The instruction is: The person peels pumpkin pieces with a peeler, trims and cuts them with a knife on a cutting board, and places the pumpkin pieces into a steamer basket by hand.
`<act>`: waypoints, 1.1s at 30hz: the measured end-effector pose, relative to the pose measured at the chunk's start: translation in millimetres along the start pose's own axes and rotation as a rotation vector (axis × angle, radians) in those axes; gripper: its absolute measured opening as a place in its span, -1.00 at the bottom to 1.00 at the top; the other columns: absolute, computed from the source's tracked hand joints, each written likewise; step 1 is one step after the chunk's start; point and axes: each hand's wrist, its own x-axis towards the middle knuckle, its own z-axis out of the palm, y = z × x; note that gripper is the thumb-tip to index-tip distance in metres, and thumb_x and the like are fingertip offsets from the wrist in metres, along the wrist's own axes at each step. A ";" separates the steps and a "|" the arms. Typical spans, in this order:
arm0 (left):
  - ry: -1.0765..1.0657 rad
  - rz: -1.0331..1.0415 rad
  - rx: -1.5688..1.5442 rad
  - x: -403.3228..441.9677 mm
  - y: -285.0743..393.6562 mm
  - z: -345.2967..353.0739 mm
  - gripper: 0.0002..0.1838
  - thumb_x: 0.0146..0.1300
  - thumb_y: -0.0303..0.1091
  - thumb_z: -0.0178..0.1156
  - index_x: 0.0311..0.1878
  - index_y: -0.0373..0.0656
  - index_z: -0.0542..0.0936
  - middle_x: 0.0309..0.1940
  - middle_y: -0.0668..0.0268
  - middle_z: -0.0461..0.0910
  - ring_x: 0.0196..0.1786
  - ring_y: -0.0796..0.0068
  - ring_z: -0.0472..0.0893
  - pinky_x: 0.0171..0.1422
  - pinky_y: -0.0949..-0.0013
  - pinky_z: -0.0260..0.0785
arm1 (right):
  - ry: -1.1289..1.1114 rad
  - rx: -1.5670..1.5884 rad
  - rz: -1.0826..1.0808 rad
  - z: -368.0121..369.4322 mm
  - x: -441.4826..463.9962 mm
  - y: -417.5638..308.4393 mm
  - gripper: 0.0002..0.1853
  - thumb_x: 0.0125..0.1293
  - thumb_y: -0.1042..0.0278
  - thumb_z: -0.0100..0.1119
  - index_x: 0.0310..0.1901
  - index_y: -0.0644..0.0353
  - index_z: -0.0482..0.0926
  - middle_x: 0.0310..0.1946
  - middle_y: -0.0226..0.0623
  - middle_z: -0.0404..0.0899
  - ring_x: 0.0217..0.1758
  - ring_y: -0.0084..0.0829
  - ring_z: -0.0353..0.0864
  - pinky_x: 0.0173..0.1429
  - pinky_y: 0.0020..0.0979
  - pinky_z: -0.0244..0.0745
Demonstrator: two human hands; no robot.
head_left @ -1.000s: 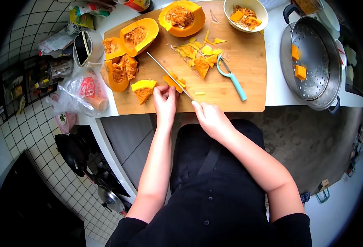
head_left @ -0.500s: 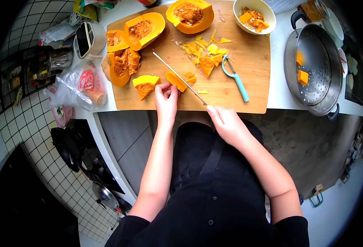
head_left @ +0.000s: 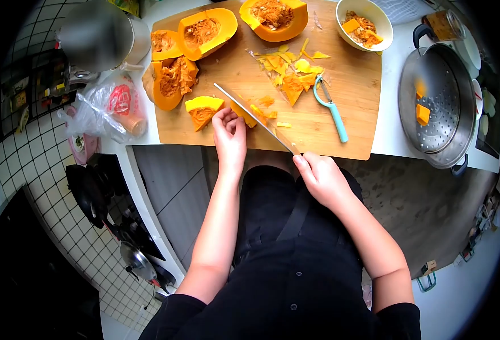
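My right hand (head_left: pixel 322 177) is closed around the handle of a kitchen knife (head_left: pixel 272 135), its blade slanting up and left across a small pumpkin piece (head_left: pixel 249 120). My left hand (head_left: pixel 229 131) pinches that piece against the wooden cutting board (head_left: pixel 355 85), fingertips close to the blade. Loose orange bits (head_left: pixel 266 102) lie just beyond the blade. A thick pumpkin wedge (head_left: pixel 203 113) sits left of my left hand. Behind it rest larger pumpkin chunks (head_left: pixel 166 95) with stringy flesh and a seeded section (head_left: pixel 219 41).
A turquoise peeler (head_left: pixel 338 122) lies right of a pile of peelings (head_left: pixel 287 71). A bowl of pumpkin pulp (head_left: pixel 363 35) stands at the back right. Pumpkin cubes (head_left: pixel 423 115) lie in a perforated steamer pot (head_left: pixel 465 127). A plastic bag (head_left: pixel 105 113) is at the left.
My right hand has drawn slightly back toward my body and right with the knife. The blade still crosses the pumpkin piece. My left hand keeps its hold; the whole view has shifted a little.
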 end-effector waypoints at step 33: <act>-0.009 0.180 0.213 3.7 26.0 5.1 -0.54 0.24 -0.46 0.20 0.22 -0.11 0.40 -0.26 0.28 0.48 -0.33 0.58 0.55 -0.17 0.51 0.47 | 0.159 0.091 -0.063 -12.0 9.8 -6.6 -0.55 0.44 0.13 -0.01 -0.47 0.38 0.40 -0.61 0.09 0.43 -0.55 -0.02 0.41 -0.38 -0.20 0.34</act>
